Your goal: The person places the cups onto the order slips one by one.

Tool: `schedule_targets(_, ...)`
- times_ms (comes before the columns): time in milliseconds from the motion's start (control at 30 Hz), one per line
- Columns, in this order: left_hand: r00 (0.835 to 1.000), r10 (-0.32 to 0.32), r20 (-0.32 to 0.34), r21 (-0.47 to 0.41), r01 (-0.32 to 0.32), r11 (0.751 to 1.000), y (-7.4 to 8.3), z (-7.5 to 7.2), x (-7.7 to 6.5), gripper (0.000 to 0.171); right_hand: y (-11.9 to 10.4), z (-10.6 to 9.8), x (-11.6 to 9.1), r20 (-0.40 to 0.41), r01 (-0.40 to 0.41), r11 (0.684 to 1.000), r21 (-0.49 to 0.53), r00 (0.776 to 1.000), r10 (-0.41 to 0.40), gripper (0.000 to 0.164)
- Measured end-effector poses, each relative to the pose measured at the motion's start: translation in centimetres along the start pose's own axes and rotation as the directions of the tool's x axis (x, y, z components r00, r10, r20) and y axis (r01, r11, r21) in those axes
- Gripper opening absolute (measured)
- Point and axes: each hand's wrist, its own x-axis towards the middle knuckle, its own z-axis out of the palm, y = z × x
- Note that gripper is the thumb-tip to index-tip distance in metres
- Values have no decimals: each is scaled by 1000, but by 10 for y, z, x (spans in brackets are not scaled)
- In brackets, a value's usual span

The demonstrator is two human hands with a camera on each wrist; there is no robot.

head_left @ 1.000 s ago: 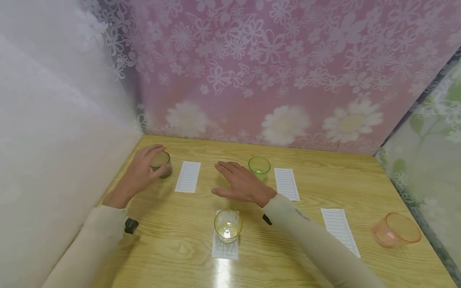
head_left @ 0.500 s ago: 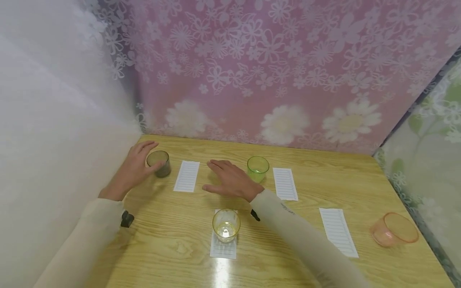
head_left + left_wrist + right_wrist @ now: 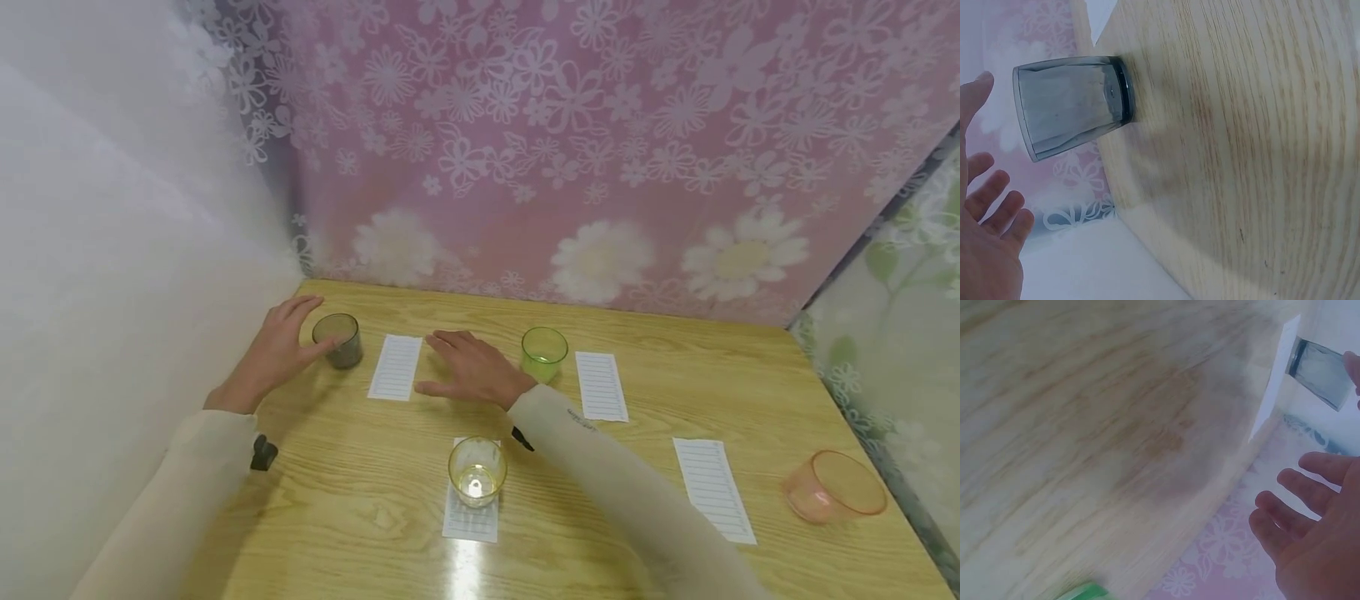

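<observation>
A smoky grey glass (image 3: 346, 348) stands upright at the back left of the table. My left hand (image 3: 272, 352) is spread beside it on the left; in the left wrist view a gap shows between the fingers (image 3: 999, 206) and the grey glass (image 3: 1072, 103). My right hand (image 3: 472, 368) hovers above the wood with fingers extended and nothing in it, between a lined paper slip (image 3: 395, 367) and a green glass (image 3: 544, 353). Nearer the front, a yellow glass (image 3: 477, 472) stands on another lined slip (image 3: 470, 525).
An orange glass (image 3: 834, 487) is near the table's right edge, beside a lined slip (image 3: 715, 490). One more slip (image 3: 601, 386) lies right of the green glass. A white wall (image 3: 150, 250) borders the left side, and a pink flowered cloth (image 3: 525, 167) hangs behind the table.
My left hand has drawn back left from the grey glass, which stays in place. My right hand has shifted left, away from the green glass.
</observation>
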Motion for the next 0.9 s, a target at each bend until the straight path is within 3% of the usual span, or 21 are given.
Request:
schedule_targets(567,992,-79,96,-49,84,995,-17,7,8,95,1,20,24,39,-6,999,-32,999,7,98)
schedule_targets(900,990,-69,122,-62,77,995,-25,15,10,100,0,27,34,58,-21,999,-45,998,24,99)
